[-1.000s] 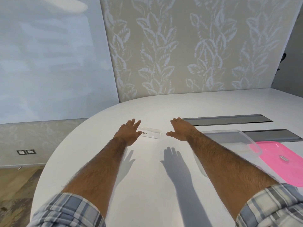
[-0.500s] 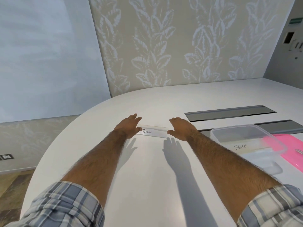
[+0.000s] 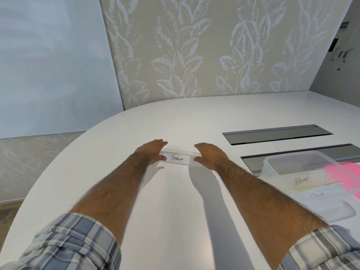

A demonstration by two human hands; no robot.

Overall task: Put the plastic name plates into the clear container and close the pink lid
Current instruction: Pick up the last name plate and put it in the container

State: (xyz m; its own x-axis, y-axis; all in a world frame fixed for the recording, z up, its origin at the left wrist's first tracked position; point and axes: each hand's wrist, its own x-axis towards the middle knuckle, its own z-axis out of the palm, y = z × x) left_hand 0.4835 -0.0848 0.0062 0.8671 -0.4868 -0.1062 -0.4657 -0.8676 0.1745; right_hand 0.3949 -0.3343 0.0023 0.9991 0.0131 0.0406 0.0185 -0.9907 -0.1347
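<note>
Right, PENGUIN name plate (image 3: 180, 158) sits on the bench (image 3: 175, 201) straight ahead, long axis running left-right, squarely between the hands; left hand (image 3: 151, 152) takes the left end, right hand (image 3: 211, 154) the right end, each with thumb at the near edge and fingers over the far edge, so a pinch per end; how firm, can't tell. Clear container (image 3: 272, 161) lies off to the right, lid off, BEAR plate (image 3: 301, 181) already inside; the right hand is the nearer one, so I'd expect the carry to sweep rightward. Pink lid (image 3: 350, 178) lies past the container, far right.
</note>
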